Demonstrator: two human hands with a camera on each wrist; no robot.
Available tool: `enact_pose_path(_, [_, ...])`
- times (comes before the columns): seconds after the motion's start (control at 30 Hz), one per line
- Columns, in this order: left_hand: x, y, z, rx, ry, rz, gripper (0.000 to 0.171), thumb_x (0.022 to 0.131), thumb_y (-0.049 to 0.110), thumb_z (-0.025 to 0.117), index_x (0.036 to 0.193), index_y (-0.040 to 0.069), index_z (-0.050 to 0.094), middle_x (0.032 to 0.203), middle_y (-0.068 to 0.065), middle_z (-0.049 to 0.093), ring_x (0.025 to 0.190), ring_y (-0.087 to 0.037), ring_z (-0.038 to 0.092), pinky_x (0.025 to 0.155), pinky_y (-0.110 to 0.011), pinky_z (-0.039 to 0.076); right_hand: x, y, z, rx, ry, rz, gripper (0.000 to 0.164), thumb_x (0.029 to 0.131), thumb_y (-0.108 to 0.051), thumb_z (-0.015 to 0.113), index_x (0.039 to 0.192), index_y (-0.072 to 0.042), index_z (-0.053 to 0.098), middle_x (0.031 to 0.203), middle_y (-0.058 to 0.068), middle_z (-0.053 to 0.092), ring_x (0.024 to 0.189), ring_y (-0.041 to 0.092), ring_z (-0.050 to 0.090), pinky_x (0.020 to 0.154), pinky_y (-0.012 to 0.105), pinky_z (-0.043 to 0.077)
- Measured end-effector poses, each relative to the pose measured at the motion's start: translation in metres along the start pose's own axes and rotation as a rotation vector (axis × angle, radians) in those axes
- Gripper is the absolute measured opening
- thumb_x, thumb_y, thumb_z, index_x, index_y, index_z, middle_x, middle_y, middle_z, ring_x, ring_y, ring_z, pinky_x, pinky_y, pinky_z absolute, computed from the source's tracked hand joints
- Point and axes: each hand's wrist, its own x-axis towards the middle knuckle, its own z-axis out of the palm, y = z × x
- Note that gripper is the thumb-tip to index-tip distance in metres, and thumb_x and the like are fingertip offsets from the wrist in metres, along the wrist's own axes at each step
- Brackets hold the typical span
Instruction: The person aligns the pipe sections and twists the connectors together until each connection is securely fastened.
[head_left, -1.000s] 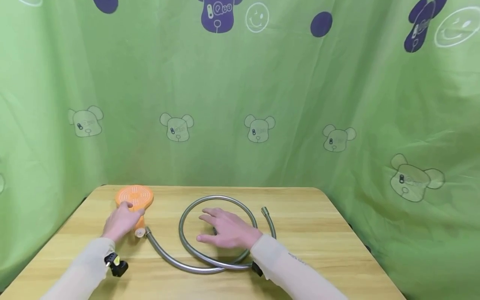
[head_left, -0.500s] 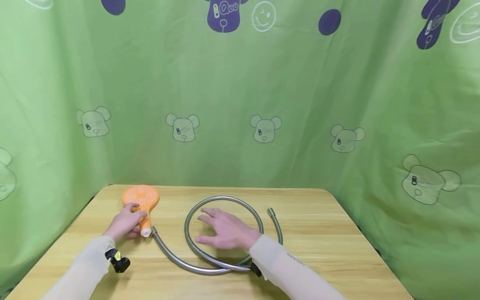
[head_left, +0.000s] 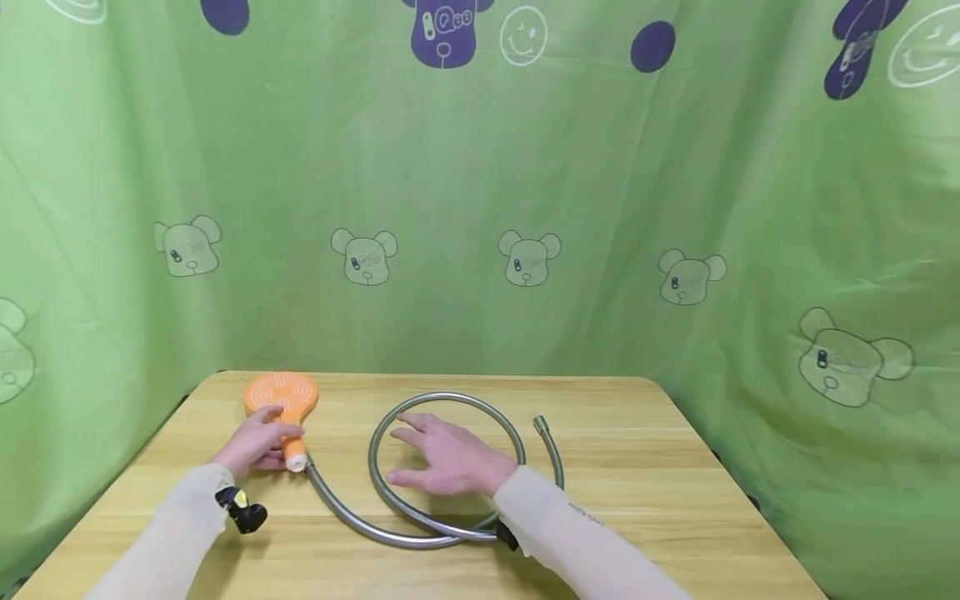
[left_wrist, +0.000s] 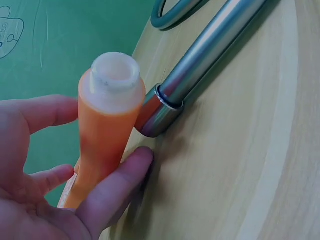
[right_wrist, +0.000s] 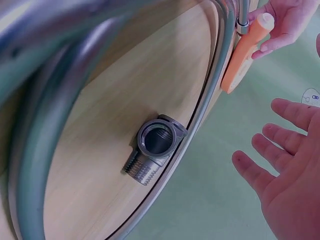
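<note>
Over the last second, the handle of the orange shower head [head_left: 281,393] has shifted slightly rightward, so its white tip [head_left: 297,463] now overlaps the near end of the metal hose [head_left: 405,544] from above. The left hand [head_left: 251,442] has also worked its fingers round that handle: thumb and fingertips sit on opposite sides, gripping it. In my judgement this brings the two ends close together but leaves them unjoined; whether they touch, I cannot tell.

The shower head lies near the far left corner of the counter [head_left: 637,500], its round face toward the far edge. The right hand [head_left: 453,458] is where it was, above the hose loop, fingers spread wide and holding nothing.

Inside the loop is a metal fitting [right_wrist: 142,168] with a threaded stub, hidden from the head view by that hand. The hose's other end [head_left: 541,423] points toward the far edge, right of the loop. The right sleeve [head_left: 577,533] covers part of the hose. A green curtain [head_left: 450,167] hangs beyond the counter.
</note>
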Motion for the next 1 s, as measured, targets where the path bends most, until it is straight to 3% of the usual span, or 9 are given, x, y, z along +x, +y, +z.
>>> enact_pose_path(0.2, [0.003, -0.003, -0.002, -0.005, -0.007, 0.01, 0.094, 0.09, 0.013, 0.071, 0.159, -0.002, 0.008, 0.128, -0.035, 0.047, 0.075, -0.016, 0.068, 0.069, -0.033, 0.062, 0.006, -0.003, 0.002, 0.011, -0.007, -0.004, 0.081, 0.092, -0.078, 0.039, 0.156, -0.029, 0.036, 0.166, 0.002, 0.028, 0.149, 0.026, 0.033, 0.119, 0.049, 0.035])
enact_pose_path(0.37, [0.004, -0.004, -0.002, -0.012, -0.021, 0.008, 0.095, 0.09, 0.012, 0.072, 0.159, -0.001, 0.008, 0.109, -0.022, 0.059, 0.074, -0.015, 0.067, 0.068, -0.031, 0.061, 0.014, -0.008, 0.007, 0.042, -0.037, -0.001, 0.084, 0.09, -0.081, 0.039, 0.157, -0.031, 0.034, 0.166, 0.001, 0.026, 0.15, 0.025, 0.031, 0.119, 0.05, 0.034])
enact_pose_path(0.6, [0.0, 0.0, -0.002, 0.018, -0.041, 0.031, 0.088, 0.092, 0.013, 0.069, 0.158, 0.001, 0.013, 0.106, -0.017, 0.059, 0.073, -0.014, 0.066, 0.067, -0.029, 0.059, 0.023, -0.017, 0.013, 0.073, -0.075, 0.011, 0.091, 0.087, -0.086, 0.034, 0.158, -0.03, 0.032, 0.167, -0.001, 0.022, 0.151, 0.025, 0.03, 0.114, 0.053, 0.04])
enact_pose_path(0.77, [0.002, -0.001, -0.004, 0.01, -0.056, 0.036, 0.075, 0.094, 0.011, 0.066, 0.153, -0.001, 0.02, 0.093, -0.008, 0.061, 0.072, -0.013, 0.065, 0.065, -0.028, 0.058, 0.03, -0.024, 0.018, 0.103, -0.117, 0.007, 0.09, 0.087, -0.085, 0.039, 0.158, -0.03, 0.031, 0.168, -0.001, 0.021, 0.151, 0.025, 0.03, 0.113, 0.052, 0.042])
enact_pose_path(1.0, [0.003, -0.001, -0.006, 0.007, -0.095, 0.035, 0.063, 0.097, 0.009, 0.062, 0.147, -0.004, 0.028, 0.089, -0.007, 0.064, 0.073, -0.014, 0.067, 0.066, -0.03, 0.059, 0.039, -0.034, 0.023, 0.092, -0.131, -0.017, 0.088, 0.087, -0.083, 0.041, 0.158, -0.032, 0.031, 0.167, -0.001, 0.023, 0.15, 0.023, 0.031, 0.113, 0.048, 0.042])
